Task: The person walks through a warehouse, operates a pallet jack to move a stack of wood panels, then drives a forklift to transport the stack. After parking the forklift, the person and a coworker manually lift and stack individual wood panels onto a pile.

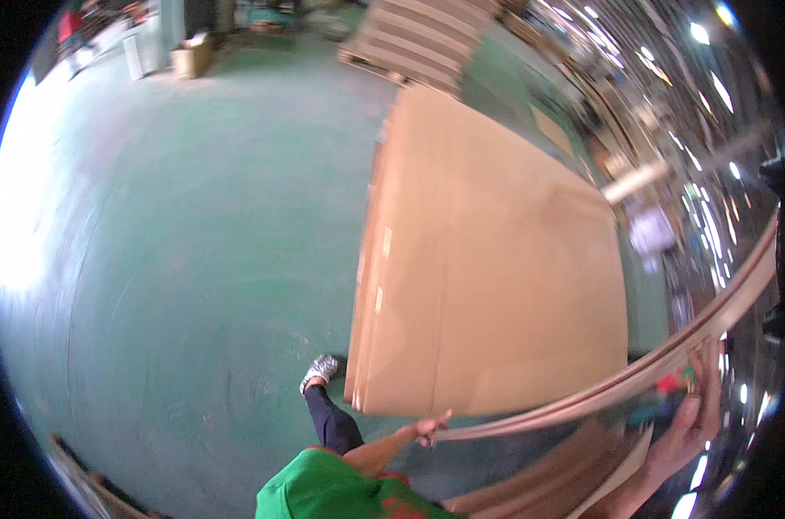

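Observation:
A bundle of flat brown cardboard sheets (pixel 583 396), seen nearly edge-on, stretches from low centre up to the right rim. My left hand (pixel 429 428) is closed round its left end. Against the bundle's near edge, farther right, my right hand (pixel 688 419) grips with its fingers up on the cardboard and the thumb lower; part of this grip is blurred. Just beyond the bundle lies a large stack of flat cardboard (pixel 505 259), its left side showing several layered edges.
A pallet of stacked cardboard (pixel 422 39) stands behind the large stack. Green floor (pixel 193 242) spreads to the left. An open carton (pixel 192 57) sits at the far left, and a person (pixel 74 35) is beyond it. More brown sheets (pixel 539 476) lie below the held bundle. My shoe (pixel 320 370) is beside the stack's near left corner.

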Demonstrator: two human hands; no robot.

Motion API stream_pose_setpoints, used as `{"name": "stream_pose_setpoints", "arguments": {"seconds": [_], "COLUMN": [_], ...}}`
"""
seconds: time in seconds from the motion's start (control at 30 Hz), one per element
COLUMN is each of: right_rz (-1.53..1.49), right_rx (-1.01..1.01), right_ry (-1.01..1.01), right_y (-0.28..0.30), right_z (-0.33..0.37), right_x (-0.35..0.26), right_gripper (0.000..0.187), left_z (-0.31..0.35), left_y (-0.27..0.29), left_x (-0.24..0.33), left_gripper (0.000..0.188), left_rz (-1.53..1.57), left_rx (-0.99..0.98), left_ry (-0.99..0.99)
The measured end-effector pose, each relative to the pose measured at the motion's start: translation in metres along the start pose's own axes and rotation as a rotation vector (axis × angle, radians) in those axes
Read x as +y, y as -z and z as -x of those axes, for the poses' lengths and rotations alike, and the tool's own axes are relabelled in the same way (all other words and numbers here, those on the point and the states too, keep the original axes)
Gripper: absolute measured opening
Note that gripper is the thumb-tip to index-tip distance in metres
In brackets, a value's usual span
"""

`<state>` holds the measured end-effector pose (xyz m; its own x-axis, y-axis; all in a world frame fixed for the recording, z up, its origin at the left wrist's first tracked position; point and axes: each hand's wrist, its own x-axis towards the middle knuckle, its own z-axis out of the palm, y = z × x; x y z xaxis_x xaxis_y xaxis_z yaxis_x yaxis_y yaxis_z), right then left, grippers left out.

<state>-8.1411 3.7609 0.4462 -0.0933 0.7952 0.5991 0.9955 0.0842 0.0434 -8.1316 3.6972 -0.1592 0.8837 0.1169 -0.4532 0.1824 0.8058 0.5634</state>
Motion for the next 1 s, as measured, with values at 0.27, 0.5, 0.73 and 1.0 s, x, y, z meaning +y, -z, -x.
{"name": "stream_pose_setpoints", "arguments": {"seconds": [0.27,0.5,0.73,1.0], "right_rz": [-0.172,-0.151,-0.146,-0.487], "right_rx": [-0.092,-0.135,-0.766,-0.449], "right_ry": [0.233,-0.033,-0.563,-1.353], "right_y": [-0.196,-0.358,-0.505,-0.593], "right_z": [-0.061,0.103,0.39,0.482], "right_x": [0.02,0.099,0.108,0.055], "right_gripper": [0.048,0.046,0.066,0.067], "left_z": [0.126,0.146,0.014,-0.054], "left_y": [-0.028,-0.017,0.131,0.233], "left_x": [-0.003,0.02,-0.017,-0.036], "left_gripper": [0.098,0.065,0.049,0.062], "left_rz": [0.274,0.303,-0.159,0.375], "left_rx": [-0.037,0.198,0.735,0.577], "left_ry": [-0.166,-0.227,0.102,-0.098]}}
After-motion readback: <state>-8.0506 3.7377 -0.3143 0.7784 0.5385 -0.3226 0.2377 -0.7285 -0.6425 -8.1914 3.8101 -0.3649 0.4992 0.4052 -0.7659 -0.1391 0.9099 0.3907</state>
